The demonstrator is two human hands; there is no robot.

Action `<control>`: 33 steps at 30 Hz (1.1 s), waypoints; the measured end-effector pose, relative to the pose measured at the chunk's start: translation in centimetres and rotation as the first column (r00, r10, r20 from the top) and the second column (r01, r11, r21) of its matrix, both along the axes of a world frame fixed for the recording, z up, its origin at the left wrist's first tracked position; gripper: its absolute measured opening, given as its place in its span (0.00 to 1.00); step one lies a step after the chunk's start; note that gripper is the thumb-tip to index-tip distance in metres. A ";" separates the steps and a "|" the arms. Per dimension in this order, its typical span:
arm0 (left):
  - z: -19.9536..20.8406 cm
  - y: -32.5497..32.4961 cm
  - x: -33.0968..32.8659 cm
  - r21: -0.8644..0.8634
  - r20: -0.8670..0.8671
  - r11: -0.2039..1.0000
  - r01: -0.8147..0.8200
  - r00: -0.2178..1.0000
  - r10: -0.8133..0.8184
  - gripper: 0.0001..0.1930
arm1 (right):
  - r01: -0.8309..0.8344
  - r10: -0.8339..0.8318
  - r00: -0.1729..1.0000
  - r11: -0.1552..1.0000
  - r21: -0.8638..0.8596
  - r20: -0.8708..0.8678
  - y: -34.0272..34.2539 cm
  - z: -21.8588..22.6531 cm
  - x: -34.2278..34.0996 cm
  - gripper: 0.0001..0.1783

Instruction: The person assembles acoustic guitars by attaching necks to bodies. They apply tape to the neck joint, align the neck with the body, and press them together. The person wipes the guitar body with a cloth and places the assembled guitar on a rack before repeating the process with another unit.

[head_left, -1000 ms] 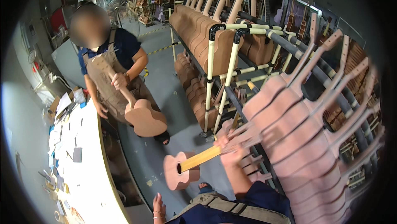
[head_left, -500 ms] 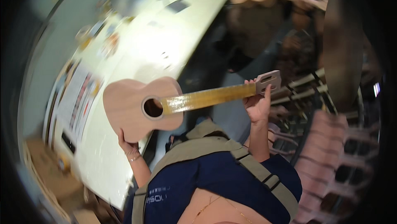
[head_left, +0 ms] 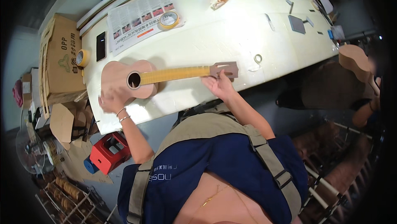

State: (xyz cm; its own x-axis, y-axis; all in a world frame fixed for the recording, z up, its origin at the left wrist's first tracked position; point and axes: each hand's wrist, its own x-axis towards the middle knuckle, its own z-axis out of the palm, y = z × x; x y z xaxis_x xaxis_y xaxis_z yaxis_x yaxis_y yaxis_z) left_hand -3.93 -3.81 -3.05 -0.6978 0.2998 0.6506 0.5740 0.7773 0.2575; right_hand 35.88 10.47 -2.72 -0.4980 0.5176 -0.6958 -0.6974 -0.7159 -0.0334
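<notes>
An unfinished pale pinkish-brown ukulele is over the near left of the white table, soundhole up, its headstock pointing right. Yellow masking tape covers its fretboard. At the near lower edge of the body is my left hand; motion smears its fingers, so their grip is unclear. My right hand holds the ukulele at the neck end, its thumb over the slotted headstock and the other fingers along the near side of the neck. No strings or tuners show on it.
On the white table lie a newspaper, tape rolls, a black phone and grey sanding pads. A cardboard box stands left, near a red stool. Another person holds a wooden instrument body at right.
My view has turned toward the table. The ukulele has gone from being held up at the table's edge to over its surface. My left hand has shifted along the body's near edge.
</notes>
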 end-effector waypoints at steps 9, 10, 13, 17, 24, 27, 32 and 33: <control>-0.8 22.9 3.6 -0.221 0.403 0.433 0.874 0.486 -0.776 0.23 | -0.889 -0.350 0.455 -0.224 0.399 0.819 12.7 4.7 -9.8 0.10; -1.0 24.4 3.3 -0.274 0.440 0.410 0.870 0.493 -0.751 0.26 | -0.874 -0.549 0.483 -0.259 0.411 0.682 14.4 3.1 -11.8 0.14; -1.2 27.1 2.0 -0.372 0.520 0.294 0.880 0.461 -0.719 0.33 | -0.908 -0.780 0.414 -0.390 0.154 0.469 19.4 -0.6 -16.3 0.24; -1.2 29.2 0.9 -0.342 0.618 0.163 0.925 0.352 -0.703 0.36 | -0.923 -0.772 0.364 -0.374 0.090 0.521 23.3 -4.7 -17.1 0.16; -0.8 28.8 -0.7 -0.352 0.582 0.079 0.933 0.284 -0.762 0.29 | -0.771 -0.586 0.379 0.228 0.594 0.716 21.2 -1.7 -12.9 0.09; -0.7 29.2 -0.7 -0.300 0.584 0.078 0.951 0.248 -0.773 0.24 | -0.746 -0.435 0.328 0.426 0.513 0.838 20.7 -1.3 -11.3 0.12; -1.3 29.5 -1.2 0.070 0.721 0.307 0.949 0.165 -0.674 0.09 | -0.657 -0.585 0.335 0.417 0.628 0.739 20.0 -2.7 -11.3 0.09; -1.0 29.6 -1.0 0.218 0.769 0.430 0.876 0.117 -0.628 0.07 | -0.690 -0.650 0.273 0.382 0.615 0.709 19.9 -2.2 -11.6 0.10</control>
